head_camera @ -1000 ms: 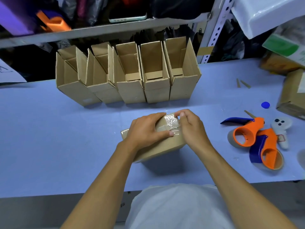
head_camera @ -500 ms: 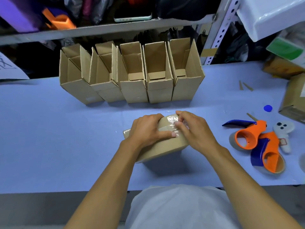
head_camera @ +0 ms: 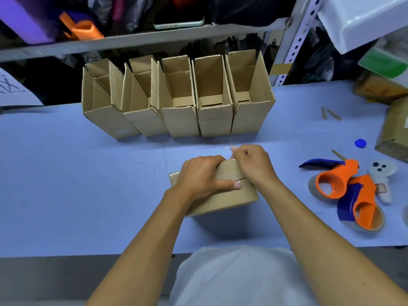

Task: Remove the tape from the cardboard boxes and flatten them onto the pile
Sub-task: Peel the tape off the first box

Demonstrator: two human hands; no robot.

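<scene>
A small closed cardboard box (head_camera: pixel 227 198) lies on the blue table (head_camera: pixel 77 184) right in front of me, its top seam showing as a thin slit. My left hand (head_camera: pixel 202 176) grips the box's left half, thumb lying along the near top edge. At the far right corner of the box, my right hand (head_camera: pixel 251 164) pinches a strip of clear tape (head_camera: pixel 231 150). The tape is hard to see between the fingers. Several open-topped cardboard boxes (head_camera: pixel 178 100) stand in a row behind.
Two orange-and-blue tape dispensers (head_camera: pixel 344 188) lie to the right, beside a white handle-shaped tool (head_camera: pixel 383 177) and a blue cap (head_camera: pixel 360 143). More cardboard boxes (head_camera: pixel 395 131) sit at the far right edge. A metal shelf (head_camera: pixel 141 39) overhangs the back of the table.
My right hand moved from the crumpled tape on the box top to the far right corner and rose slightly, pulling the tape off. The box top now shows bare cardboard.
</scene>
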